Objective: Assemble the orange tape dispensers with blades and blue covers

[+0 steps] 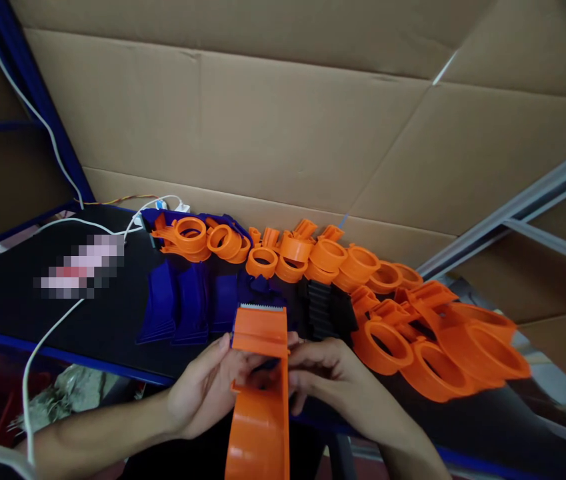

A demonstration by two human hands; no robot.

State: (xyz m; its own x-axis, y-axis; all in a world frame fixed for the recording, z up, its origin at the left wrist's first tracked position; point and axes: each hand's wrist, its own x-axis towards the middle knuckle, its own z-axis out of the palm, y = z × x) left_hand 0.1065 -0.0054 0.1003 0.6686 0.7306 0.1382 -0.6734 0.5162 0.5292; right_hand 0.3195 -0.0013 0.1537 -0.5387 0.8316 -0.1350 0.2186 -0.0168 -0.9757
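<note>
An orange plastic tape-dispenser body (261, 387) with a toothed metal blade at its top edge is held upright over the near edge of the black table (103, 313). My left hand (207, 390) grips its left side, fingers curled round it. On the right side, my right hand (330, 377) pinches it with fingers closed. Just behind lie stacks of dark blue plastic plates (183, 303) and a stack of black ribbed parts (325, 310).
A long row of orange ring-shaped dispenser parts (313, 257) runs along the cardboard wall (283, 133), piling up larger at the right (443, 353). White cables (53, 327) and a small white box (163, 205) lie at the left. A grey metal frame (517, 207) stands right.
</note>
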